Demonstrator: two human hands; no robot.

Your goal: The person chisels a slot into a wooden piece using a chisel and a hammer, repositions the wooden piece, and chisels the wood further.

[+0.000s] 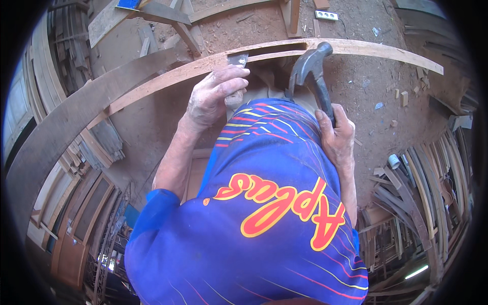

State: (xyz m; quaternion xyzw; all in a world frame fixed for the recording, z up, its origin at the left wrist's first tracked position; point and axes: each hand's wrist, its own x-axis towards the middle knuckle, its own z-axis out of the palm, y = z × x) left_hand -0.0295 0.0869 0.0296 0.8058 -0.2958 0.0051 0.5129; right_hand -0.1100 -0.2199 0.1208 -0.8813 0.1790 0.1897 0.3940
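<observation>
My left hand [218, 94] is closed around a chisel, its handle mostly hidden by the fingers. The flat grey chisel blade [238, 59] meets a long pale wooden beam [368, 48] at the left end of a long dark slot cut in it. In my right hand [337, 133] is a dark claw hammer [319, 84], gripped by the handle. Its head is raised near the slot's right end, in front of the beam in this view; whether it touches the wood I cannot tell.
A wide dark plank [66, 129] crosses at the left, by the beam. Wooden trestle pieces [188, 38] stand beyond it. A white power strip [326, 16] lies on the dirt floor among shavings. Stacked boards [422, 188] line the right side, near a white cup [393, 161].
</observation>
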